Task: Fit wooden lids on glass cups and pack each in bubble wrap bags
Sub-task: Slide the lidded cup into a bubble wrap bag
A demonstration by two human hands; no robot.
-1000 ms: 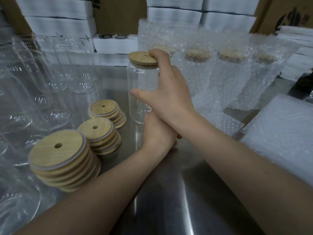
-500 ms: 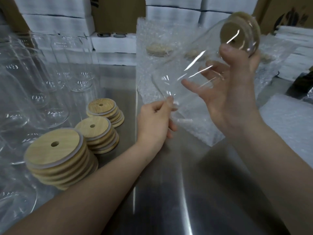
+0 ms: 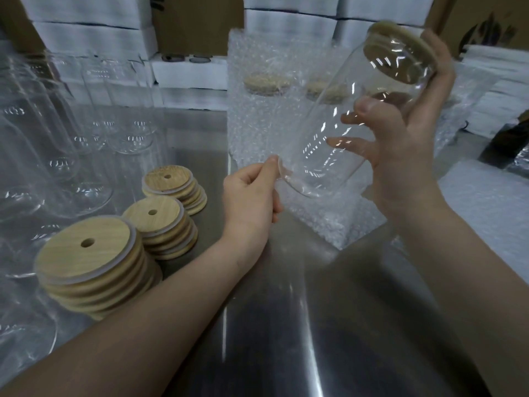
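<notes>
Head view: clear glass cup (image 3: 343, 133), wooden lid (image 3: 406, 32) seated, tilted in air above steel table (image 3: 286, 325), lid end upper right. Right hand (image 3: 406, 156) wraps upper body, fingers curled round glass; left hand (image 3: 252, 196) pinches base edge.

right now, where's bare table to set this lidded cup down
Best for the lidded cup is the bare steel table nearest you, between your forearms. A narrow strip runs between the lid stacks and the bubble wrap bag. Crowded: empty glass cups on the left, wrapped cups at the back, white padding on the right.
</notes>
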